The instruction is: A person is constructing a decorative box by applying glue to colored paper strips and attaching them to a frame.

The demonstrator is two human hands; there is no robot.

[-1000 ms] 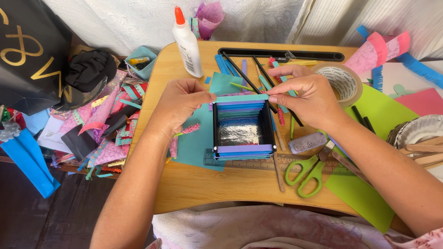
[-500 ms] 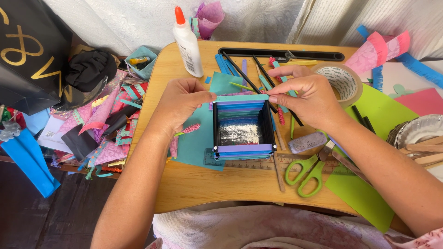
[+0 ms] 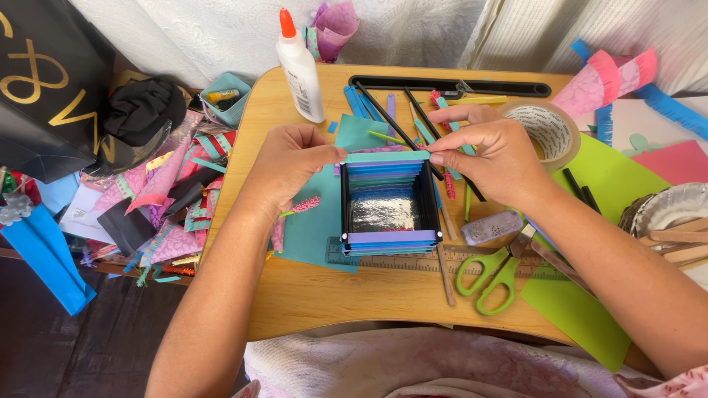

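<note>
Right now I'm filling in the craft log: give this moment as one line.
left hand: pinching top strip | right hand: pinching same strip | layered paper box: on wooden table | scissors: beside box, untouched

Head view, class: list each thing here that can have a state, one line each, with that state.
Square box of stacked paper strips: upright, open-topped, pinched at far corners by left hand and right hand.
White glue bottle with orange cap: upright, capped.
Green-handled scissors: lying flat, closed.
Roll of clear tape: lying flat.
</note>
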